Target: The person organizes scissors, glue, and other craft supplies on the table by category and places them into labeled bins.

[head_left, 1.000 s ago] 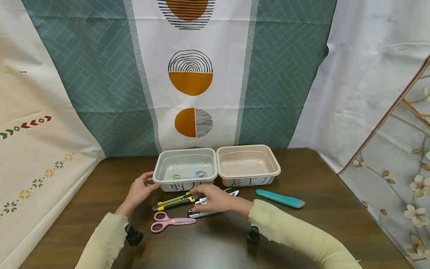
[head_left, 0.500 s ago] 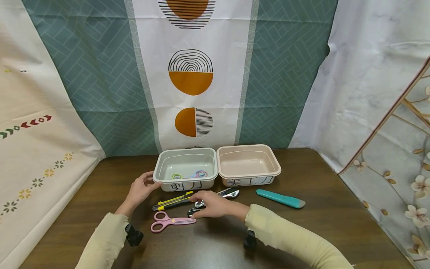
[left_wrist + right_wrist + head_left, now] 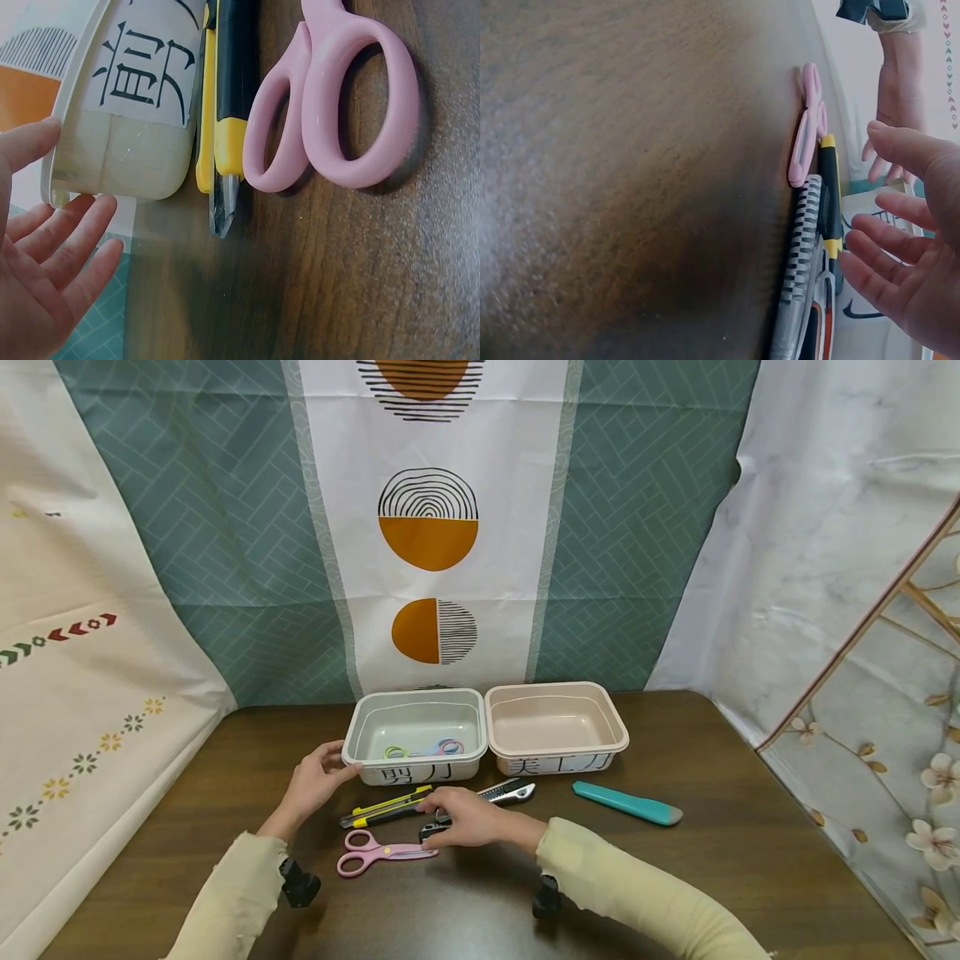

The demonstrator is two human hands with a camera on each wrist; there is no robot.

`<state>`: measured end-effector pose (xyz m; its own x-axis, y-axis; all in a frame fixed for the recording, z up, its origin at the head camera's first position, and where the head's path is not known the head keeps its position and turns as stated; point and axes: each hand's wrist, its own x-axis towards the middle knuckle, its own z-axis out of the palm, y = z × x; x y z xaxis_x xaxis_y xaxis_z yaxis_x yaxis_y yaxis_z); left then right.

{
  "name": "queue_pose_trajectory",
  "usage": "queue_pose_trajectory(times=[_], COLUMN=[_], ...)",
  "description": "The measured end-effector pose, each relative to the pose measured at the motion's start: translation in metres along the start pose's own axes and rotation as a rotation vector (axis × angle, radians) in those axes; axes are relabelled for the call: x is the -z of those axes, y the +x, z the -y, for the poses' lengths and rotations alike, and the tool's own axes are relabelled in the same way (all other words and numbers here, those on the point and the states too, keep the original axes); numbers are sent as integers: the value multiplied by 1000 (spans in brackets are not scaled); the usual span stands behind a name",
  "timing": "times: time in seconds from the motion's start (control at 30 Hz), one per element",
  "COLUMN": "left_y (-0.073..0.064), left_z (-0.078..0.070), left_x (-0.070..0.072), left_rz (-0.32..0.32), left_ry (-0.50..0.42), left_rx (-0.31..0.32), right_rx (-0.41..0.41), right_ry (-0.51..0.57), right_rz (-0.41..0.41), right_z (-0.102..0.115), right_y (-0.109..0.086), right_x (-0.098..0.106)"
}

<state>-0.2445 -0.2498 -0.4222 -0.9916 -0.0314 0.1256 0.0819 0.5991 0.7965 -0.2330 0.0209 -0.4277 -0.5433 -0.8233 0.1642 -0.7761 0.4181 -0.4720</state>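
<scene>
My left hand (image 3: pixel 315 781) touches the front left corner of a pale green box (image 3: pixel 467 770), thumb at its rim and fingers spread along its end. My right hand (image 3: pixel 472 820), fingers parted and holding nothing, hovers above the utility knives. One is yellow and black (image 3: pixel 386 811); a silver knife with a ridged edge (image 3: pixel 801 251) lies largely under the hand. Another black-and-silver knife (image 3: pixel 516 792) sticks out behind it. Pink scissors (image 3: pixel 387 852) lie in front, their tip close to the right thumb. Inside the green box, colourful scissor handles (image 3: pixel 450 747) show.
Right of the green box stands a beige box (image 3: pixel 558 763) with a written label on its front. A teal cutter (image 3: pixel 628 802) lies on the brown table (image 3: pixel 720 827) at the right. Patterned cloths (image 3: pixel 622 527) hang behind the table.
My right hand has moved slightly left, toward the pink scissors, and away from the silver knife's right part. The left hand stays at the box corner.
</scene>
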Motion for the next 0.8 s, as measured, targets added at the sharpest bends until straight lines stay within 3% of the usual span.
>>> queue_pose_trajectory(times=[0.5,0.8], left_y=[0,-1], left_z=[-1,-2], left_x=[0,0], left_rz=[-1,1], left_ry=[7,19], left_rx=[-3,-1], right_rx=[-3,16], right_ry=[45,6], right_rz=[22,28], right_z=[7,13], right_y=[9,19], right_x=[-14,-19])
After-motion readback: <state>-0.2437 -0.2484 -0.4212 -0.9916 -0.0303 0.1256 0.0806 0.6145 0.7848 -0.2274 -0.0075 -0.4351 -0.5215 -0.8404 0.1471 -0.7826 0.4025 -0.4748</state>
